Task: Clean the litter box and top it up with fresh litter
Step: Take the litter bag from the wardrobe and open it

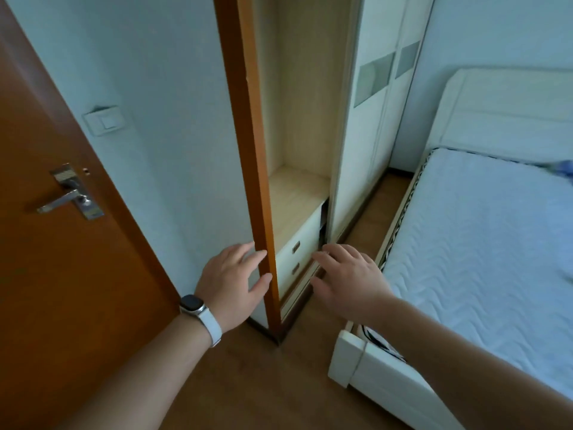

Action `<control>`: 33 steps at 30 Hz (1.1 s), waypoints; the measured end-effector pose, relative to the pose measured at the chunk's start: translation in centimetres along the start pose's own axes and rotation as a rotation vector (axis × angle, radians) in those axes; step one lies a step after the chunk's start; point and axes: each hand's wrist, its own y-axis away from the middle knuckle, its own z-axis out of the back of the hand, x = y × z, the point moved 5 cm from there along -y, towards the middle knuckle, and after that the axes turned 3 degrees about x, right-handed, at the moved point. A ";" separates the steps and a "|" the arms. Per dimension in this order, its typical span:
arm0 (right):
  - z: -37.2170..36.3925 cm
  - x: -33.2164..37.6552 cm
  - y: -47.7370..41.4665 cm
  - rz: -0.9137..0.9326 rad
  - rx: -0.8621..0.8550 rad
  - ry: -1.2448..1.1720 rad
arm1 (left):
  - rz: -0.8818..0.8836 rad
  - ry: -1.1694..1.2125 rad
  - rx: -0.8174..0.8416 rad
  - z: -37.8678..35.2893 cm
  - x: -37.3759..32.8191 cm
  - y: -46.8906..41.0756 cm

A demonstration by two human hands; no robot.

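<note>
Litter box and fresh litter weren't in frame, so location unknown; cleaning hadn't visibly started, and this looked like a search or walk-in phase. The left hand [231, 280], smartwatch [193, 305] on its wrist, was flat with fingers straight and slightly spread, tips at the orange door trim [251, 150], probably steadying on the way through; couldn't confirm contact. The right hand [347, 280] was palm down, fingers extended and loosely spread, holding nothing. It hovered in front of the wardrobe drawers [297, 252], likely heading for a pull. The open wardrobe bay [297, 193] above showed a bare shelf. The brown door [62, 259] stood open on the left, with the bed mattress [496, 259] on the right.
</note>
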 end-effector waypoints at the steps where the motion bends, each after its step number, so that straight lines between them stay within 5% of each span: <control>1: 0.2 -0.9 -0.3 -0.013 -0.010 -0.002 | -0.022 0.005 0.002 -0.4 -0.6 -1.3; 19: 2.3 -14.6 -20.7 -0.221 -0.092 0.049 | -0.341 0.046 0.044 -7.3 -2.2 -30.1; 33: 2.6 -22.1 -30.9 -0.259 -0.126 0.089 | -0.154 0.047 0.003 -12.9 -1.8 -42.6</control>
